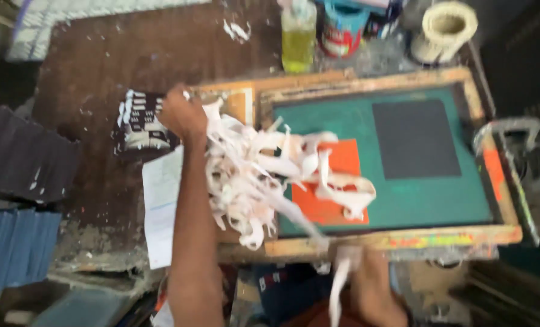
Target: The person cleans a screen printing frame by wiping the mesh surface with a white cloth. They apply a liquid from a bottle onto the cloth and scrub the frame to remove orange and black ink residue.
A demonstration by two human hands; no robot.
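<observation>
A wooden screen-printing frame (397, 238) with green mesh lies flat on the table, bearing an orange patch (330, 209) and a dark rectangle (416, 139). A tangled heap of white strips (252, 175) lies across the frame's left side. My left hand (182, 115) reaches far over the table and grips the upper left end of that heap. My right hand (373, 281) is at the frame's near edge, closed on a white strip (338, 290) that hangs down. The picture is blurred by motion.
A bottle of yellow liquid (298, 36), a blue-and-red can (342, 27) and a pale roll (446, 27) stand behind the frame. A white sheet (159, 206) and a dark printed card (140, 124) lie left of it. Dark and blue stacks (16, 200) are at far left.
</observation>
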